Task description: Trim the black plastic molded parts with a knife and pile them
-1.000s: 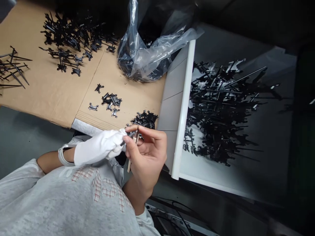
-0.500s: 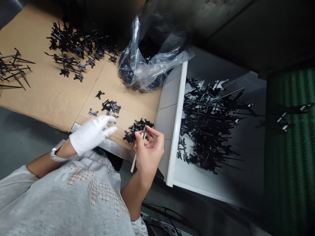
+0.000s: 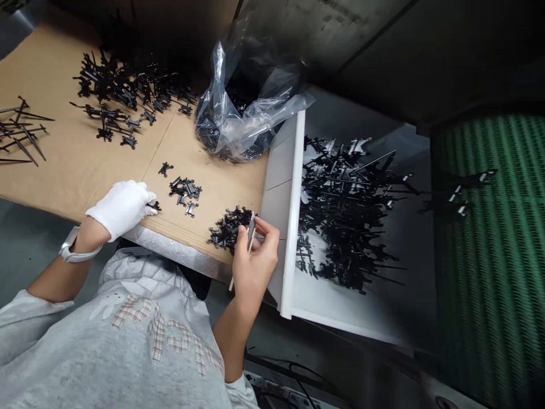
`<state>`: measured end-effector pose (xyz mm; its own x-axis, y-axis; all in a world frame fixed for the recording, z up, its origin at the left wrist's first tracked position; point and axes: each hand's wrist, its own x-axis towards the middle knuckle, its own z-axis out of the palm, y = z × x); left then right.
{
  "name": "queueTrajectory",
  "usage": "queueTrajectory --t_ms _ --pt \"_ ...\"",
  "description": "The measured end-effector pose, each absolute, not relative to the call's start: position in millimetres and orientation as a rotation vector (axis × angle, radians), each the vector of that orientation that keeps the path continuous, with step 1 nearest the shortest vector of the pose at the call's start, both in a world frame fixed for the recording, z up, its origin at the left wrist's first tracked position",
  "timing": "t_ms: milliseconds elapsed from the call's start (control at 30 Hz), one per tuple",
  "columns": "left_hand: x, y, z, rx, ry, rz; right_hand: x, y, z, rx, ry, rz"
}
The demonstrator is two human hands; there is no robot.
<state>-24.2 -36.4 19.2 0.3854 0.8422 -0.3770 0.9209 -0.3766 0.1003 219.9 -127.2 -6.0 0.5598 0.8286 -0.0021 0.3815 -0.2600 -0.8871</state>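
Observation:
My left hand [image 3: 121,208], in a white glove, rests on the tan cardboard sheet [image 3: 76,170] near its front edge. Its fingertips touch a small black plastic part [image 3: 154,205]. My right hand [image 3: 255,257], bare, pinches a slim pale-handled tool [image 3: 251,232] upright between thumb and fingers. Those fingers sit beside a heap of black plastic parts [image 3: 229,230]. A small group of similar parts [image 3: 185,190] lies between my two hands, a little further out.
A clear plastic bag [image 3: 221,122] holding black parts sits at the cardboard's far edge. To the right stands a white-rimmed bin [image 3: 289,227] heaped with black moulded pieces [image 3: 344,210]. More pieces lie at the upper left [image 3: 114,94]. Green mesh [image 3: 489,255] fills the far right.
My left hand has moved away from my right hand, leftward onto the cardboard. My right hand has dropped beside the heap, still with the tool. The whole view has shifted slightly.

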Motion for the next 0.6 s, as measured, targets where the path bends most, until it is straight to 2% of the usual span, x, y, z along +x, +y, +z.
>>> queueTrajectory --t_ms 67,200,300,467,600 --pt "-24 -42 19 2.330 1.464 -0.026 212 -130 -3 -1.694 -0.921 0.836" --pt "-13 -66 12 2.042 1.265 0.947 187 -134 6 -1.274 -0.856 1.221" --pt "1 -82 9 1.971 1.110 1.354 173 -134 15 -1.083 -0.828 1.375" --pt "12 -87 15 2.327 0.902 1.394 168 -131 21 -0.877 -0.787 1.609" --pt "13 -90 23 2.205 0.991 1.189 177 -130 19 -0.910 -0.792 1.444"
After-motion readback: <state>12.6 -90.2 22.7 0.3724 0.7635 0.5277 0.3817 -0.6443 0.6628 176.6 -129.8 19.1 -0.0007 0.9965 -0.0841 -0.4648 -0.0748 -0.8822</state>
